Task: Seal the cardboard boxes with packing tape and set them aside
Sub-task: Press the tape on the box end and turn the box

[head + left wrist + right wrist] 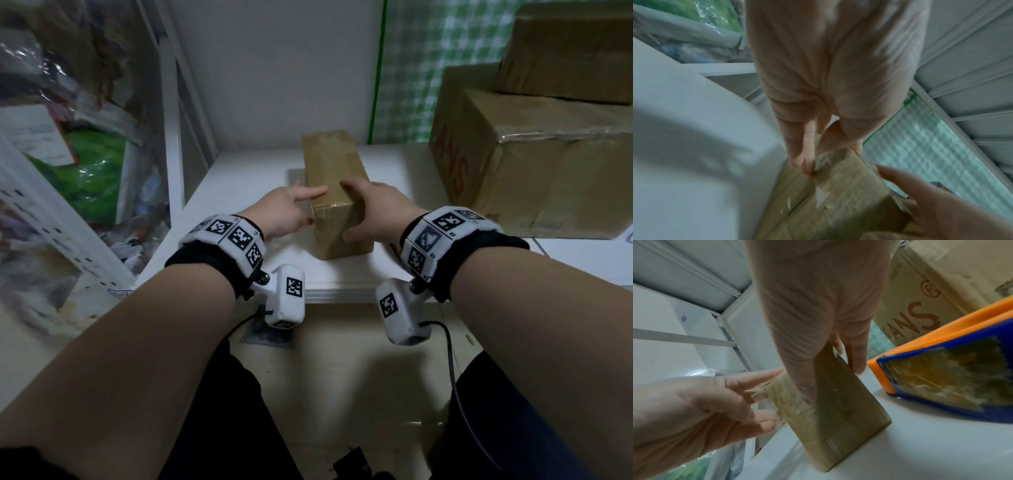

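Observation:
A small long cardboard box [334, 171] lies on the white table [246, 178], its short end toward me. Glossy clear tape shows on its surface [838, 410]. My left hand [305, 205] touches the near left edge with straight fingers, the index finger on top and the others along the left side [805, 154]. My right hand [363, 209] grips the near end, fingers over the top and thumb on the end face. In the right wrist view the right hand [830, 353] clasps the box from both sides, and the left hand [715, 402] touches its corner.
Two large cardboard boxes [534, 161] are stacked at the right of the table, the lower one with red lettering. An orange and blue box [941, 369] lies close on the right. A white shelf frame [171, 137] and plastic bags [85, 164] stand to the left.

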Demonstrator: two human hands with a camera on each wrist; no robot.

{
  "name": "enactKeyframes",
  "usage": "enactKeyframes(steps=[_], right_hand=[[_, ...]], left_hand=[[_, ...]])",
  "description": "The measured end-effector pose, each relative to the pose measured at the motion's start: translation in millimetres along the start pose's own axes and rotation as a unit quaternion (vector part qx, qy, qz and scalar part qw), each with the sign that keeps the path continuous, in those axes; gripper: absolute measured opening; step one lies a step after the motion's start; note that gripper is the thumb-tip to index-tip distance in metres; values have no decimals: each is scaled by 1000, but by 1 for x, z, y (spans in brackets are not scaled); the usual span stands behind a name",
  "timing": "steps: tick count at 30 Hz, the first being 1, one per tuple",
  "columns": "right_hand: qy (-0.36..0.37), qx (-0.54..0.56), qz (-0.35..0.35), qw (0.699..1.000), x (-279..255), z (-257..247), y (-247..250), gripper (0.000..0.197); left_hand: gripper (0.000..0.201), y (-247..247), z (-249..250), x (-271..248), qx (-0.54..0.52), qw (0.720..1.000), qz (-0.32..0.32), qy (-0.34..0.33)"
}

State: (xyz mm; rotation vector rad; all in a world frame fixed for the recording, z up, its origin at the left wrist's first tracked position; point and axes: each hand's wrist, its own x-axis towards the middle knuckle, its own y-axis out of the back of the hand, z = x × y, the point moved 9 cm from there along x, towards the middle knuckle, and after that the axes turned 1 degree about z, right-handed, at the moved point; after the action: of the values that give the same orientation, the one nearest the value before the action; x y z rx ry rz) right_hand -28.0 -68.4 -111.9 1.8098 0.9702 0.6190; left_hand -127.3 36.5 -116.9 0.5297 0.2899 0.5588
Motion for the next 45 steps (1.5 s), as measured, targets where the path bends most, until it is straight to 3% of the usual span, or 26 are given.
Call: enactKeyframes(steps=[4,8,16,20,22,27,36,45], right_hand=[[12,2,62,998,4,4,5,66],[22,58,58,996,7,13,6,56],[2,102,25,994,1,24,7,59],[10,78,1,997,-2,22,4,86],[5,50,22,998,1,21,3,91],[-18,67,88,994,7,20,4,75],[-27,113,66,991,2,23,9,72],[-27,112,55,992,-4,21,10,71]], left_hand=[[70,-9,-2,-1,8,999,-19,-49],[64,-4,6,2,51,995,4,-90],[77,-13,22,3,226,963,6,-144],[82,-16,24,4,269,949,10,-161],[84,-17,24,5,284,944,8,-167],[86,-20,25,8,316,932,6,-176],[88,-25,28,16,350,917,18,-188],[90,-27,18,22,404,901,44,-151]])
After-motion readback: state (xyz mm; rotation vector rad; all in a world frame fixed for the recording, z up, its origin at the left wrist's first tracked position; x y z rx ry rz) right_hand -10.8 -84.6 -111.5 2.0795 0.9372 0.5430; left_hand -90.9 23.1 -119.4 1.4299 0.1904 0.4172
